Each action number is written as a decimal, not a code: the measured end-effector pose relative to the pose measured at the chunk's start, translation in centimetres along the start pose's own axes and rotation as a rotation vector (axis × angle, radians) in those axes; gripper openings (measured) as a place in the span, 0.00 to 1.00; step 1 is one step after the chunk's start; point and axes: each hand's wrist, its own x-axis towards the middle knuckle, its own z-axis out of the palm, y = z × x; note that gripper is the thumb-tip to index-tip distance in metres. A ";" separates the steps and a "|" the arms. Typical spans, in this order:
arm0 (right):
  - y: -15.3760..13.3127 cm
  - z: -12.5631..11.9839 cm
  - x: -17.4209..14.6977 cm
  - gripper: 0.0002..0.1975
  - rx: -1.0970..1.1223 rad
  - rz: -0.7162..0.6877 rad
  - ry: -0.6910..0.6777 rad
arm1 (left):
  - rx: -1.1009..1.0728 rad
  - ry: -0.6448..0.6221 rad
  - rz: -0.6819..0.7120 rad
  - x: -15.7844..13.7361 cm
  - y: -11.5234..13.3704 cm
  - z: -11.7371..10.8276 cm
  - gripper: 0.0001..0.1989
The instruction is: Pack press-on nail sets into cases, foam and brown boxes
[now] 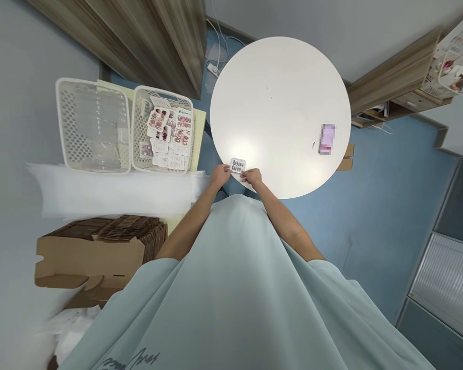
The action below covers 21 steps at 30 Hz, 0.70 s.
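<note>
A small white card of press-on nails point(238, 165), with two rows of dark, greyish nails, is held at the near edge of the round white table. My left hand point(220, 175) pinches its left edge, the thumb and fingers closed on it. At its lower right corner, my right hand point(252, 177) grips it between thumb and fingers. Whether the card touches the tabletop or hovers just over it, I cannot tell.
The round white table point(281, 87) carries a blurred pinkish-purple item point(327, 139) at its right. To the left stand a basket of nail cards point(162, 169) and another basket with clear packaging point(94, 167). An open cardboard box point(88, 257) holds folded brown cartons nearer me.
</note>
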 end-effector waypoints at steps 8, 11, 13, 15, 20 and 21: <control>-0.8 -2.0 -2.7 0.09 -0.069 -0.169 0.028 | -0.164 -0.011 0.056 -3.6 -0.8 -3.5 0.19; -1.8 -2.2 -4.8 0.07 -0.113 -0.313 0.041 | -0.281 -0.002 0.091 -6.2 -1.8 -5.5 0.19; -3.0 -1.7 -6.2 0.08 -0.165 -0.395 0.045 | -0.362 0.013 0.118 -8.1 -2.8 -6.9 0.19; -4.5 -0.6 -7.8 0.10 -0.242 -0.490 0.027 | -0.439 0.053 0.149 -10.0 -4.0 -8.4 0.20; -8.8 5.3 -12.0 0.13 -0.508 -0.766 -0.091 | -0.535 0.264 0.163 -13.6 -7.8 -12.1 0.20; -9.6 6.9 -12.7 0.13 -0.566 -0.819 -0.122 | -0.537 0.311 0.156 -14.2 -8.7 -12.8 0.19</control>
